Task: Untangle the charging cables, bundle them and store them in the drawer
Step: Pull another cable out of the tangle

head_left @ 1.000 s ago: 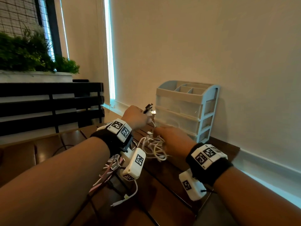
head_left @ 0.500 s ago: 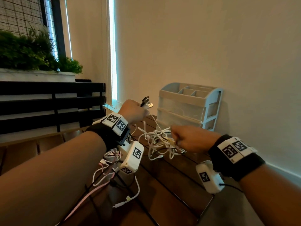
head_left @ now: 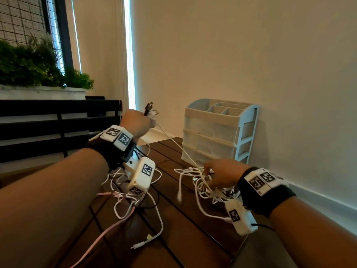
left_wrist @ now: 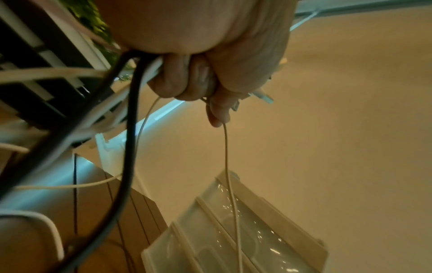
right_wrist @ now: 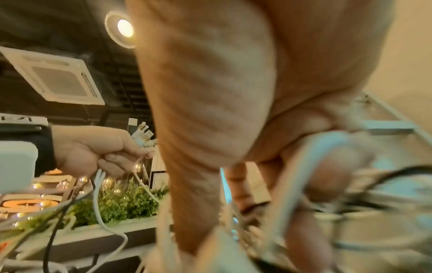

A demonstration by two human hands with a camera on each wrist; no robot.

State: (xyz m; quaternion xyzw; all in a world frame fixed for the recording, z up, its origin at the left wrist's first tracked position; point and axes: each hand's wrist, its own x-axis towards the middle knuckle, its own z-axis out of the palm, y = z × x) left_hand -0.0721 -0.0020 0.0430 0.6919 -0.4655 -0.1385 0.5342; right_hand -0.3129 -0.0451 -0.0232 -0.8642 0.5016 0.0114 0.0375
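- Left hand (head_left: 136, 123) is raised above the wooden table (head_left: 173, 225), fingers curled tight round a bunch of cable ends; the plugs (head_left: 150, 111) stick up and away out of the top of the fist.
- Right hand (head_left: 222, 176) is low, just over the tabletop and in front of the drawer unit (head_left: 220, 132), its fingers curled into the white tangle of cables (head_left: 201, 187), which it grips.
- One thin white cable (head_left: 173, 144) runs taut between the two hands, its long axis slanting from the raised left fist down and to the right into the tangle.
- More cables, white, pink and black, hang from under the left wrist and lie in loose loops (head_left: 135, 207) on the table near the left forearm; one white plug end lies near the table's close edge.
- Drawer unit stands against the wall at the far side of the table, all its clear drawers shut, beyond the right hand.
- Left wrist view shows what the head view hides: the underside of the fist (left_wrist: 205, 79), with the thin cable leaving below the fingers and dropping towards the drawer fronts (left_wrist: 233, 230), and a thick black cable (left_wrist: 131, 147) curving down beside it.
- Right wrist view is blurred at the fingers, so which strands they hold cannot be told, but it shows the left hand (right_wrist: 93, 147) from the side with its fan of white plugs (right_wrist: 143, 134) pointing upward.
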